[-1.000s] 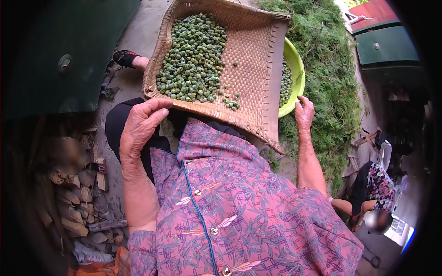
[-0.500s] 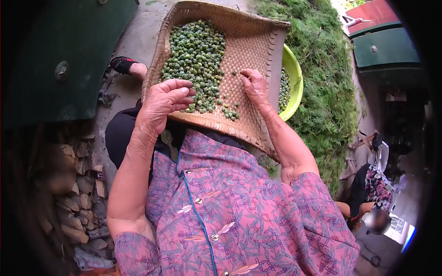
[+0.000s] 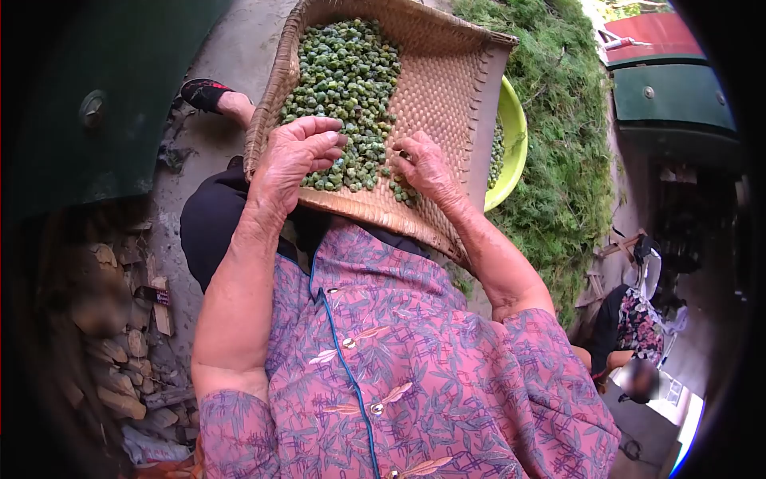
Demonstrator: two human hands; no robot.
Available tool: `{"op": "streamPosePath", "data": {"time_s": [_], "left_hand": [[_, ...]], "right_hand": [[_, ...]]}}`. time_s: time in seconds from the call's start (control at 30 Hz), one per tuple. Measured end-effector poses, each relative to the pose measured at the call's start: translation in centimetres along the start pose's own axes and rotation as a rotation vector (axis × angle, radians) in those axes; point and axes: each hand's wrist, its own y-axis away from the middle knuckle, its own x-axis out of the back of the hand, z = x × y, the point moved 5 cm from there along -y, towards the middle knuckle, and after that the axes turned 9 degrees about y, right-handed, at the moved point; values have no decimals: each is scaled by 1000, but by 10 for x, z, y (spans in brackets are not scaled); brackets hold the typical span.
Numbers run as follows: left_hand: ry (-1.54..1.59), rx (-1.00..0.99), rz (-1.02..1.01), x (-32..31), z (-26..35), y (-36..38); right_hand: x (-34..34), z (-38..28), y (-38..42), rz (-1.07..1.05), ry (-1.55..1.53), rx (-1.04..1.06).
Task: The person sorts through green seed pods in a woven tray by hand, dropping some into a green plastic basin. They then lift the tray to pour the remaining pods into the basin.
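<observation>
A woven winnowing basket (image 3: 435, 84) rests over my lap, with a heap of small green knobbly cones (image 3: 343, 76) along its left side. My left hand (image 3: 291, 160) hovers at the lower part of the heap, thumb and fingers curled together; anything between them is hidden. Over the woven floor right of the heap is my right hand (image 3: 427, 168), fingers bent into a pinch. Something small and dark shows at its fingertips, too little to name. A few loose cones (image 3: 403, 191) lie just beneath it.
A yellow-green basin (image 3: 512, 148) with more cones stands right of the basket, partly under it. Feathery green branches (image 3: 558, 160) cover the ground beyond. Chopped wood (image 3: 128, 359) is piled lower left. A person in a floral top (image 3: 638, 323) is at the lower right.
My right hand has moved left, nearer the heap and above the loose cones. My left hand has shifted slightly right, its fingers still curled. The view has tilted a little.
</observation>
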Motion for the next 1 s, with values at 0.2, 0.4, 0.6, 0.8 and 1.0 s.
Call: {"op": "streamPosePath", "data": {"time_s": [0.2, 0.4, 0.6, 0.8, 1.0], "left_hand": [[-49, 21, 5, -4, -6, 0], [-50, 44, 11, -6, -11, -1], [-90, 44, 31, -6, -17, -2], [-94, 3, 40, -3, -20, -3], [-81, -22, 37, -3, -21, -4]], "right_hand": [[4, 2, 7, 92, 17, 2], [70, 102, 49, 534, 21, -330], [76, 116, 61, 514, 398, -247], [22, 34, 41, 66, -59, 29], [4, 14, 44, -108, 25, 130]]}}
